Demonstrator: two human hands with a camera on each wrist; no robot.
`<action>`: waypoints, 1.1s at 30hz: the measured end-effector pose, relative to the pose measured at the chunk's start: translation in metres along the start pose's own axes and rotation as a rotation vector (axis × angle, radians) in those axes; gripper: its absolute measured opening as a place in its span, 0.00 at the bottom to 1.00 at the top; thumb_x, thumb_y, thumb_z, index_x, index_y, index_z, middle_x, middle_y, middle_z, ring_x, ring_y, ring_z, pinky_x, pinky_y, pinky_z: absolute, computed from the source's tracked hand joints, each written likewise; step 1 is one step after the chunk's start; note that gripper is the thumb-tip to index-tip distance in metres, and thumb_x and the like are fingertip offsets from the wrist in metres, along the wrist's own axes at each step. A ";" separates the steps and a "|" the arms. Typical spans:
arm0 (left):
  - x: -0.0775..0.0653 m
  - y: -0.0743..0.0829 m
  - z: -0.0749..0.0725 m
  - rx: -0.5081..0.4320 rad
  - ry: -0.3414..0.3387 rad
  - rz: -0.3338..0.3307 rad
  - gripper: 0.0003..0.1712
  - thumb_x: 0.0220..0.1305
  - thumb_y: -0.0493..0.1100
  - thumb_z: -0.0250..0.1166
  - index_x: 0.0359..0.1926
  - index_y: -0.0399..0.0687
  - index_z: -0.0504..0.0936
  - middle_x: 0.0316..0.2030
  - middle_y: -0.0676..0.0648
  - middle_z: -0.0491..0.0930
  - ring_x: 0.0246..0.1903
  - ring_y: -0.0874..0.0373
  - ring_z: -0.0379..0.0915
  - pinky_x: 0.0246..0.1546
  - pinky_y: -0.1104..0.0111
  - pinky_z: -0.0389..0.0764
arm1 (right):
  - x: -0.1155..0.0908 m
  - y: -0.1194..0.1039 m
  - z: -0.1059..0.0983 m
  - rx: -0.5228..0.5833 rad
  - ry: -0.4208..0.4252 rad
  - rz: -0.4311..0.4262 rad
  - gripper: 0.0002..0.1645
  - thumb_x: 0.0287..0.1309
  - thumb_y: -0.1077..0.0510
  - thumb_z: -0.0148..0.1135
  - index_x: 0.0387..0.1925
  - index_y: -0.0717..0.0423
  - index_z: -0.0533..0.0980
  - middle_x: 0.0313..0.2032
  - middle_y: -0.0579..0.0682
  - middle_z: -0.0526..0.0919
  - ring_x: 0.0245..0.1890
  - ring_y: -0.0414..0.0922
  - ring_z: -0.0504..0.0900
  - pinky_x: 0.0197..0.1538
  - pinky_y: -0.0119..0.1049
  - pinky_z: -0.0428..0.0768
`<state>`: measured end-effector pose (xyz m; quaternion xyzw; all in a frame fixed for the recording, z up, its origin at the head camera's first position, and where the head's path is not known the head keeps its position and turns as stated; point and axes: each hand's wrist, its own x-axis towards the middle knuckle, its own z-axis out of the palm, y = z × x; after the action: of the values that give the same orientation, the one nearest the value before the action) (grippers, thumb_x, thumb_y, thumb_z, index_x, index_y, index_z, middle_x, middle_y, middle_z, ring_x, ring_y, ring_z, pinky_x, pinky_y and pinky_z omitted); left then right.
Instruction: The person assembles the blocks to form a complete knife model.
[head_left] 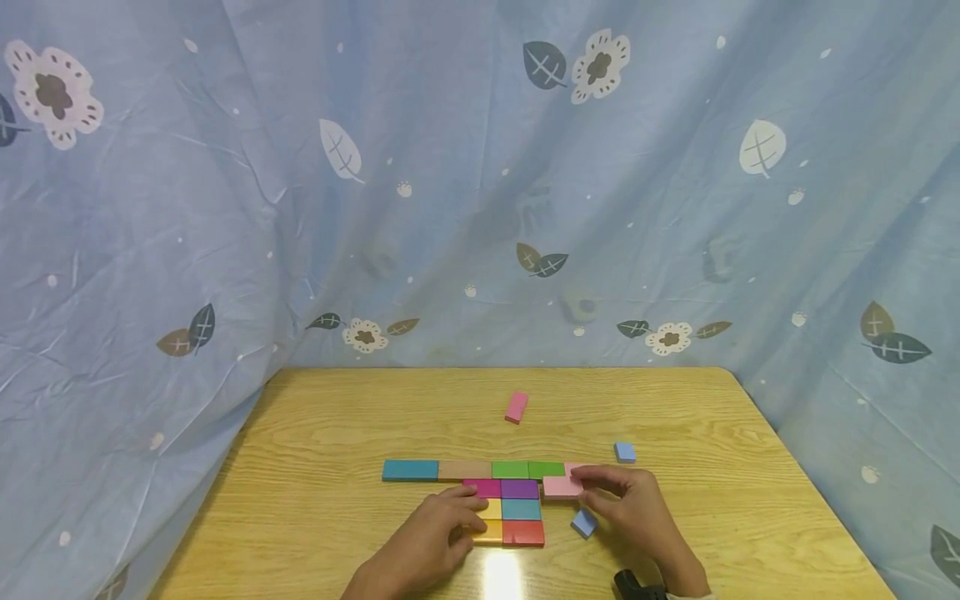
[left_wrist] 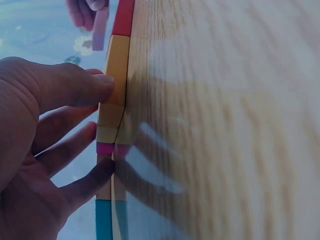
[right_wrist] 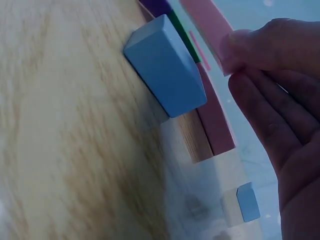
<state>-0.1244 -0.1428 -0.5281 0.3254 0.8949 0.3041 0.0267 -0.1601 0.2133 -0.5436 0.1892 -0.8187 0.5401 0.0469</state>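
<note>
My right hand (head_left: 626, 506) pinches a light pink block (head_left: 561, 487) by its right end, between thumb and fingers. In the right wrist view this pink block (right_wrist: 210, 25) is held above the table, over the green and pink blocks of the row. My left hand (head_left: 438, 533) lies at the left side of the flat block layout, fingers relaxed over the magenta block (head_left: 482, 489) and the yellow blocks. In the left wrist view its thumb touches the orange block (left_wrist: 118, 65). Beside the magenta block lies a purple block (head_left: 519, 489), with teal (head_left: 521, 509) and red (head_left: 522, 533) blocks below.
A back row runs from a teal block (head_left: 410, 471) through a wooden-coloured block (head_left: 465, 471) to green blocks (head_left: 510, 470) and a pink one. Loose blue blocks (head_left: 625, 452) lie to the right, one near my right hand. A darker pink block (head_left: 517, 407) lies farther back.
</note>
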 end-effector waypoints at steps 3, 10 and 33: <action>0.000 0.000 0.000 -0.003 -0.001 -0.004 0.14 0.70 0.32 0.71 0.50 0.52 0.94 0.66 0.49 0.86 0.72 0.45 0.78 0.73 0.51 0.81 | -0.001 -0.001 0.002 -0.046 0.009 0.006 0.16 0.60 0.69 0.79 0.50 0.57 0.91 0.49 0.53 0.95 0.53 0.32 0.89 0.55 0.27 0.89; 0.000 0.000 0.000 0.000 -0.014 -0.017 0.14 0.70 0.33 0.71 0.51 0.53 0.94 0.66 0.50 0.85 0.73 0.45 0.77 0.74 0.51 0.81 | 0.001 -0.005 0.005 -0.200 -0.012 0.013 0.17 0.58 0.69 0.80 0.49 0.56 0.92 0.49 0.51 0.95 0.54 0.36 0.90 0.54 0.30 0.90; 0.002 0.001 0.000 -0.007 -0.010 -0.020 0.14 0.71 0.32 0.71 0.51 0.52 0.95 0.66 0.51 0.86 0.73 0.46 0.77 0.73 0.50 0.81 | 0.021 -0.018 -0.002 -0.420 -0.178 -0.134 0.17 0.57 0.68 0.80 0.47 0.53 0.91 0.46 0.47 0.95 0.46 0.42 0.94 0.51 0.41 0.94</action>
<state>-0.1256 -0.1412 -0.5276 0.3181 0.8969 0.3052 0.0354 -0.1730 0.2037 -0.5209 0.2761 -0.8996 0.3349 0.0487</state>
